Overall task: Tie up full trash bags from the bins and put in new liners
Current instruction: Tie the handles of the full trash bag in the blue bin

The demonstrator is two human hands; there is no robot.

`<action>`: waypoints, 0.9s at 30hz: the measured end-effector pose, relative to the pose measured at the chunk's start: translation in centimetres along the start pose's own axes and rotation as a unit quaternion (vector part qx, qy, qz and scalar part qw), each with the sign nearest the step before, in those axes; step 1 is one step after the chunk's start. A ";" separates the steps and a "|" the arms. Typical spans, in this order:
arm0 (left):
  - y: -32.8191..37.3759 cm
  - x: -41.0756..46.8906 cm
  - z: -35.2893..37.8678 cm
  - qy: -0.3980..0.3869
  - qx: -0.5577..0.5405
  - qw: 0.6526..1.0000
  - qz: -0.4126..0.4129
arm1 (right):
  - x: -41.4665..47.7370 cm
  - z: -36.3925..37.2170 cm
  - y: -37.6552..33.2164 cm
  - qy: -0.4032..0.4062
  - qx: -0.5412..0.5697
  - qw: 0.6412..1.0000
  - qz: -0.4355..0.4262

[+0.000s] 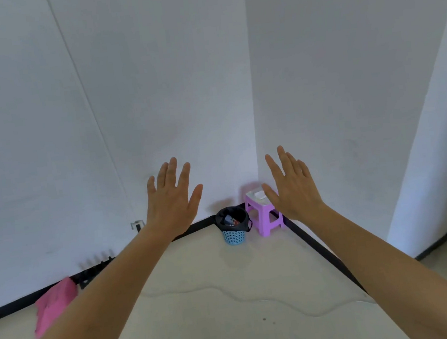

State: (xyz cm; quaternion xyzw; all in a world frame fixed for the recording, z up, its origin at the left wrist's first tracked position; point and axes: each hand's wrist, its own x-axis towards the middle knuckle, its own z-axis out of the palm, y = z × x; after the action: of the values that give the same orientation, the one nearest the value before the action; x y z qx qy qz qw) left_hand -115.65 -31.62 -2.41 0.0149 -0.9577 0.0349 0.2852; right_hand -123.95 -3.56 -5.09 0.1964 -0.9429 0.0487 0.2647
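A small blue woven-look bin [234,236] stands on the floor in the room's far corner. A black trash bag [233,218] lines it, folded over the rim, with some rubbish showing inside. My left hand [171,200] and my right hand [292,186] are stretched out in front of me, fingers straight and spread, backs toward me. Both hold nothing and are far short of the bin, which shows between them.
A purple plastic stool [263,215] with white folded items [257,194] on top stands right of the bin. A pink cloth [55,302] lies by the left wall. A white cable [231,296] runs across the pale floor. A wall corner juts out at right.
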 end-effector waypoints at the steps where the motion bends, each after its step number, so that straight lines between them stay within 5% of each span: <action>1: -0.7 1.8 1.6 0.002 -0.005 1.000 -0.001 | 2.3 1.7 0.3 -0.001 0.009 1.000 -0.001; 15: -11.2 29.8 31.0 -0.114 -0.053 0.992 -0.016 | 32.6 29.1 3.5 -0.127 -0.038 0.991 -0.026; 27: -9.6 53.3 55.9 -0.219 -0.068 0.973 0.037 | 51.6 50.4 14.9 -0.213 -0.005 0.976 0.047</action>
State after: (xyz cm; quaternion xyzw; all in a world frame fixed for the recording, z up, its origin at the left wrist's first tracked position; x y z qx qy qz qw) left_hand -190.25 -45.88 -19.34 -0.0331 -0.9969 -0.0243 0.0678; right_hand -194.43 -17.49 -21.24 0.1560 -0.9861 0.0137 0.0561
